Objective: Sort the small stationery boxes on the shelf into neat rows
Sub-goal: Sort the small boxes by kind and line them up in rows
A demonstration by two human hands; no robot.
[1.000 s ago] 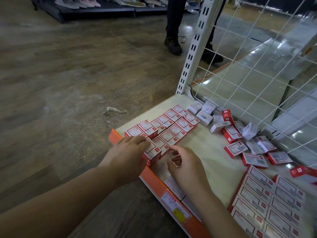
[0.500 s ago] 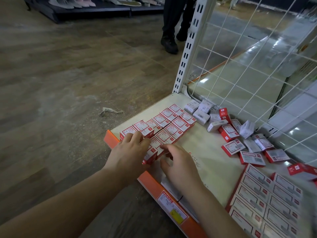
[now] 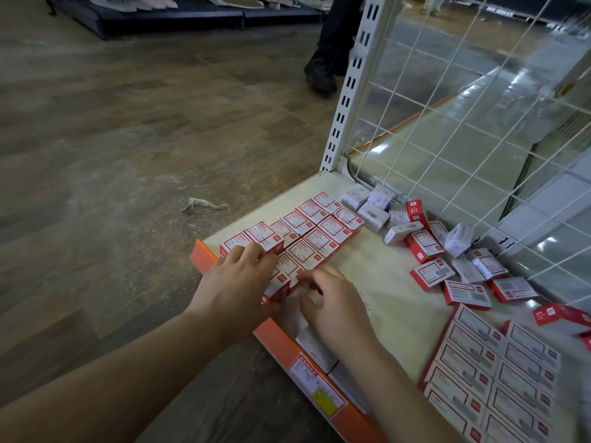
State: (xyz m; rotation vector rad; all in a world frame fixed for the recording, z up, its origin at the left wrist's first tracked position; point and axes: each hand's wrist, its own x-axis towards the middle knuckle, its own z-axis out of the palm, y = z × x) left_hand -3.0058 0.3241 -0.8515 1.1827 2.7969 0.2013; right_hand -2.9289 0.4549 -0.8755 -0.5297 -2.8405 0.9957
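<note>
With my left hand [image 3: 238,284] pressing flat and right hand [image 3: 332,302] loosely curled against the boxed rows [image 3: 307,231] at frame centre, I risk shoving them crooked.

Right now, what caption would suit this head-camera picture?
Both hands, left and right, square up rows of red boxes on a shelf; loose boxes wait.

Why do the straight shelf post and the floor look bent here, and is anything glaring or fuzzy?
Head view: the wide-angle lens bows the white slotted upright post and the wood-look floor; ceiling lights glare off the glossy pale shelf surface behind the white wire grid; the large red-and-white boxes at bottom right look smeared.
</note>
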